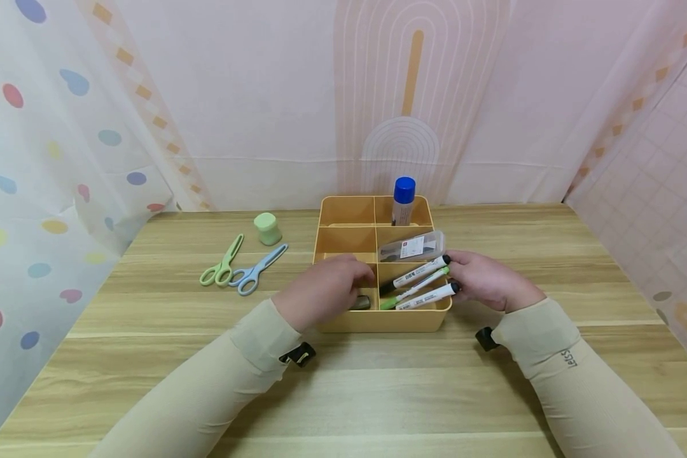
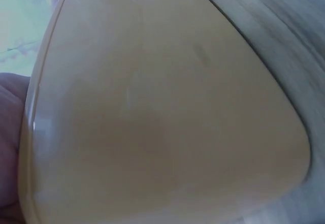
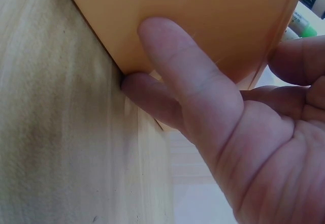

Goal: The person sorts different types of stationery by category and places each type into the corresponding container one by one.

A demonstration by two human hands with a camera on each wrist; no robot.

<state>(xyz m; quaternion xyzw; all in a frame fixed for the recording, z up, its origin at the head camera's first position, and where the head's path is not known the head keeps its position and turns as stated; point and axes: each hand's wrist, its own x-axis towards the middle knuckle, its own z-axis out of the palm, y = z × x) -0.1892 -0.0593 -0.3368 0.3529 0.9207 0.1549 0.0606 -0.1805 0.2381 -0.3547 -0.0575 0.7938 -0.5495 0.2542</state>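
Note:
An orange-yellow divided organizer box (image 1: 383, 321) stands on the table. My left hand (image 1: 327, 289) reaches over its left side into the front left compartment; its fingertips are hidden inside. Beside them lies a small dark cylindrical thing (image 1: 361, 303), its kind unclear. My right hand (image 1: 489, 280) is at the box's right side. In the right wrist view its fairly straight fingers (image 3: 198, 76) touch the outer wall (image 3: 203, 5). White markers (image 1: 420, 273) with black caps and a green-and-white pen (image 1: 420, 287) lean in the front right compartment, close to the right hand.
A clear plastic case (image 1: 412, 247) lies in the middle right compartment. Behind it stands a blue-capped glue stick (image 1: 403, 200). Green scissors (image 1: 224, 264), blue scissors (image 1: 259, 270) and a small green jar-like thing (image 1: 268, 229) are left of the box. A patterned curtain (image 1: 252, 95) hangs behind the table.

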